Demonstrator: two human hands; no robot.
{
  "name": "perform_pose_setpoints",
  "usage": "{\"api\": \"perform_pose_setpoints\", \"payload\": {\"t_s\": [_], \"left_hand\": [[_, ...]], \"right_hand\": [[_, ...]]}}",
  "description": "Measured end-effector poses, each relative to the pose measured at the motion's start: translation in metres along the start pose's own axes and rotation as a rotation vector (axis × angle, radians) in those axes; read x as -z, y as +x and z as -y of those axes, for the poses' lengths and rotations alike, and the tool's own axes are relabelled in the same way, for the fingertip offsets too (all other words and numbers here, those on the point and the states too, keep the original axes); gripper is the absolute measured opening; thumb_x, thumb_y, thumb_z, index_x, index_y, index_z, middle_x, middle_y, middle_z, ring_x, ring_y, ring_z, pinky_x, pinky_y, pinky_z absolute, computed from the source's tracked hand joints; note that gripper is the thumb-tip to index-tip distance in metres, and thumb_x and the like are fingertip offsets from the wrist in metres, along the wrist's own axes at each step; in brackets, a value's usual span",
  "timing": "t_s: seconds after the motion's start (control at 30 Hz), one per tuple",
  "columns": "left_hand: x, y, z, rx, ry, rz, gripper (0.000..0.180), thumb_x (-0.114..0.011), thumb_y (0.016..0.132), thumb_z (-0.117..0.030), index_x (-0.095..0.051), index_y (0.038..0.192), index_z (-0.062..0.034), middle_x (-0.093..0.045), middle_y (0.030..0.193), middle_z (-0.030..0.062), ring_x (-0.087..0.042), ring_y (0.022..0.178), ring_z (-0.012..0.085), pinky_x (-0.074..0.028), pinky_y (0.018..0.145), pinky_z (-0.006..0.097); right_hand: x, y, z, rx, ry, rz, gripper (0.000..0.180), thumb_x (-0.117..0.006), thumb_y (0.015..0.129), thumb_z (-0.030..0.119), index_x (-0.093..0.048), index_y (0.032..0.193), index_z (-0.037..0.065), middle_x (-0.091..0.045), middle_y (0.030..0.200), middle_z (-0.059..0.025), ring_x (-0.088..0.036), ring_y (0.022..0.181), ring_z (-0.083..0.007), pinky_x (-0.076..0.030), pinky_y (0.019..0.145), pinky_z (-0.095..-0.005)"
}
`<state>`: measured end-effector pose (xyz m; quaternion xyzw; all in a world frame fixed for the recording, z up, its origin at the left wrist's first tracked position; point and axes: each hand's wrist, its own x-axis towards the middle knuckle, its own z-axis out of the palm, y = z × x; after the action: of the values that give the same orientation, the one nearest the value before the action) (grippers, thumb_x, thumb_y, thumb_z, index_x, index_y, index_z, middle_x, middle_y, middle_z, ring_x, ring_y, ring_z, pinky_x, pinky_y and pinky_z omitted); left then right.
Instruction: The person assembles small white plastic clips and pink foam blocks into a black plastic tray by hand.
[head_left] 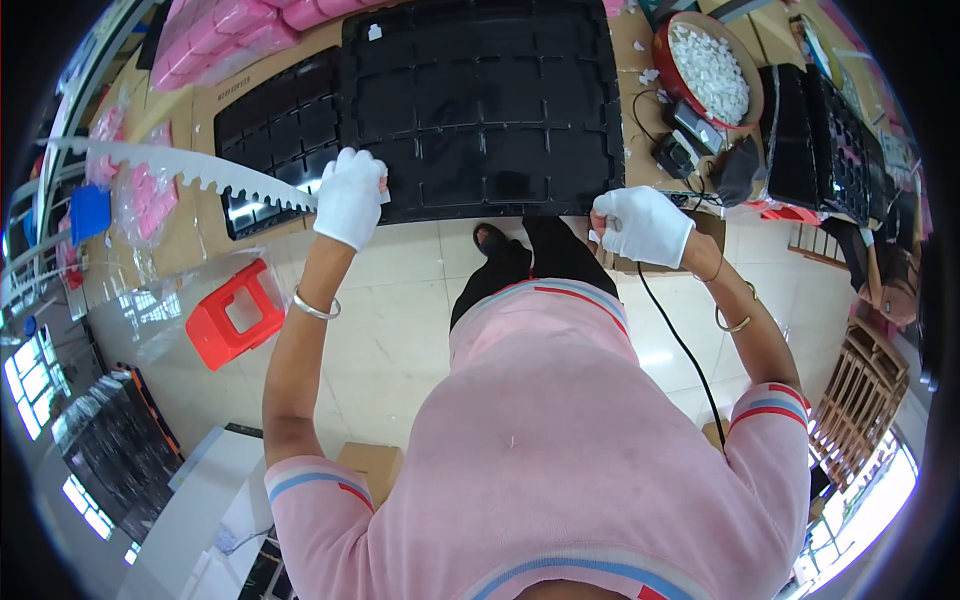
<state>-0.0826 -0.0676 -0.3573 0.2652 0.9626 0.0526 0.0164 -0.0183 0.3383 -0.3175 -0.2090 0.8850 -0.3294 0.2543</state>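
My left hand [350,200], in a white glove with bare fingertips, is closed at the near left corner of a large black plastic tray [480,100]. From it a long white strip with a notched edge [200,168] sticks out to the left. A small white piece [384,197] shows by its fingertips. My right hand [645,225], gloved likewise, is closed beside the tray's near right corner. It pinches a small white piece [594,237]. The tray has shallow compartments, and one white piece [375,32] lies near its far left corner.
Another black tray [240,125] lies to the left. Pink wrapped packs [215,40] sit at the far left. A red bowl [664,60] of white pieces stands at the right, near a black device [676,155] with cables. A red stool [205,330] stands on the floor.
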Motion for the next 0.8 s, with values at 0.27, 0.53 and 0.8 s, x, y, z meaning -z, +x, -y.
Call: {"api": "perform_pose_setpoints", "payload": {"t_s": [0.27,0.53,0.8], "left_hand": [[-0.015,-0.033,0.007,0.048,-0.025,0.004,0.011,-0.065,0.071,0.001,-0.061,0.071,-0.0089,-0.059,0.082,0.0103,-0.055,0.088,0.0313,-0.046,0.076,0.042],[0.015,-0.004,-0.005,0.128,-0.277,-0.283,0.011,-0.067,0.074,0.003,-0.062,0.072,-0.0059,-0.061,0.075,0.0105,-0.057,0.08,0.0317,-0.047,0.073,0.041],[0.033,0.135,-0.167,0.055,-0.755,-0.349,0.01,-0.072,0.086,-0.012,-0.071,0.09,-0.0025,-0.07,0.084,0.0134,-0.069,0.079,0.0234,-0.054,0.074,0.033]], "right_hand": [[-0.003,-0.006,0.024,0.093,-0.019,0.031,0.012,-0.071,0.081,0.016,-0.067,0.077,0.005,-0.065,0.069,-0.0153,-0.065,0.066,-0.0356,-0.053,0.063,-0.0416],[0.02,-0.017,0.007,-0.024,-0.057,-0.109,0.006,-0.069,0.085,0.01,-0.066,0.083,0.005,-0.063,0.071,-0.0107,-0.068,0.069,-0.0234,-0.053,0.066,-0.0325],[0.056,0.025,0.021,-0.047,0.754,-0.441,0.016,-0.065,0.096,0.007,-0.063,0.108,-0.003,-0.064,0.088,0.0009,-0.061,0.086,-0.0071,-0.051,0.083,-0.025]]}}
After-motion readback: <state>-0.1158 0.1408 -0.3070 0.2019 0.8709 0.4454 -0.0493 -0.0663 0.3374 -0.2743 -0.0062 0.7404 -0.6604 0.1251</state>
